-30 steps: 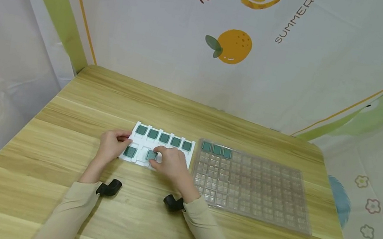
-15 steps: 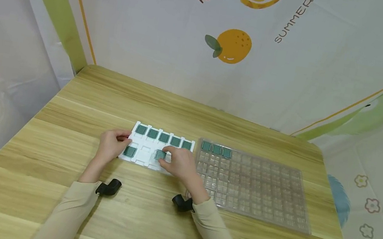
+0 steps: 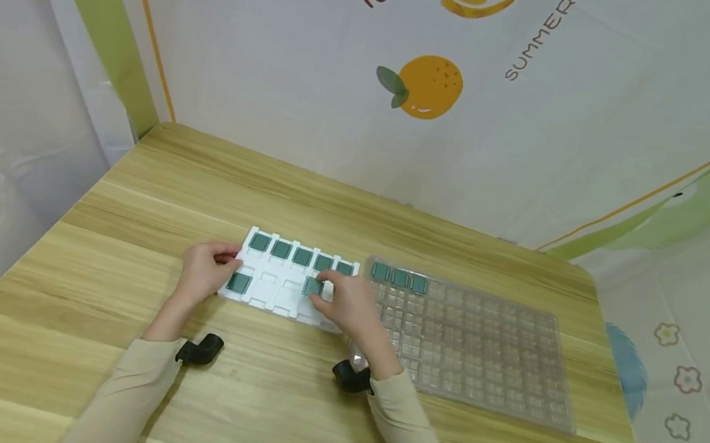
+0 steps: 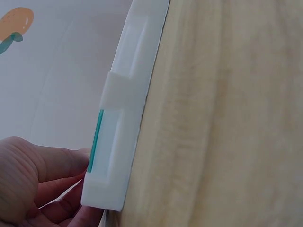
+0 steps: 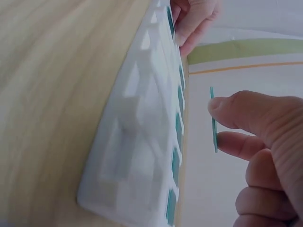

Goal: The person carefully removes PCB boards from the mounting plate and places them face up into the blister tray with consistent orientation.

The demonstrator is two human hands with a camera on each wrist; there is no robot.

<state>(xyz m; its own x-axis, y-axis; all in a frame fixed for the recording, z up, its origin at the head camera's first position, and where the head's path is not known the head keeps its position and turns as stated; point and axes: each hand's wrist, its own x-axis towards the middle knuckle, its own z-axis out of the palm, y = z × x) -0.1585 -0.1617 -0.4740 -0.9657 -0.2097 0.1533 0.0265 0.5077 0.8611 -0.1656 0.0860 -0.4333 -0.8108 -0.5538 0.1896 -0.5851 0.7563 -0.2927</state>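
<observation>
My right hand (image 3: 351, 306) pinches a small green circuit board (image 3: 313, 287) between thumb and fingers, over the right part of a white plastic tray (image 3: 265, 289). In the right wrist view the board (image 5: 214, 125) is seen edge-on, apart from the tray. At the tray's left end, my left hand (image 3: 205, 271) grips the edge, its thumb beside a green board (image 3: 238, 283) in the front row. Several more green boards (image 3: 281, 249) sit in the back row of pockets. The left wrist view shows the left hand (image 4: 42, 175) at the tray's corner.
To the right lies a large clear plastic tray (image 3: 489, 343) with many small compartments. Three green boards (image 3: 399, 278) lie in its back left corner. Both trays rest on a wooden table (image 3: 267, 424), with a printed curtain (image 3: 281, 70) behind.
My right hand has moved right across the white tray with the pinched circuit board. The left hand stays on the tray's left edge.
</observation>
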